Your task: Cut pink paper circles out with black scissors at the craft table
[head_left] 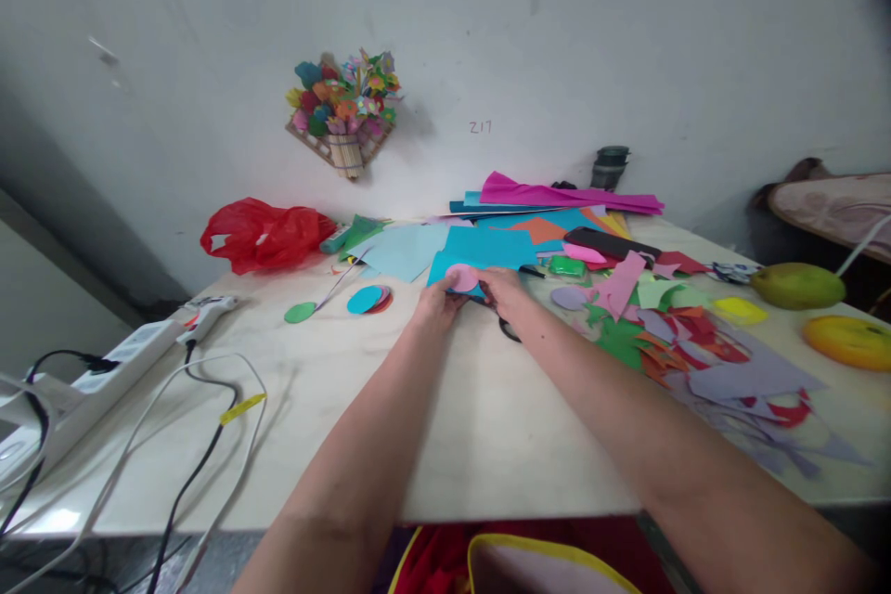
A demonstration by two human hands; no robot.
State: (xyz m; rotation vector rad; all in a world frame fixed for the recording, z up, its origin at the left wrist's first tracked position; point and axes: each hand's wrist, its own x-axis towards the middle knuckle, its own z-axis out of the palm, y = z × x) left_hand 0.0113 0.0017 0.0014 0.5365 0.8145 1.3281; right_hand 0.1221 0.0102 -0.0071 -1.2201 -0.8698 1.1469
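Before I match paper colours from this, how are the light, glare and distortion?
Head view: soft, cool light; glare at the near left of the table; faint shadow right of the wall flowers; upper-right corner dark; edges stretched as by a wide lens.

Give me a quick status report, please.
Left hand pinching pink paper circle against blue sheet; right hand beside circle, grip unclear; black loop handle close by.

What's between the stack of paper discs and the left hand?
Nothing: between the stack of paper discs and the left hand is a short stretch of bare tabletop, seen in the head view.
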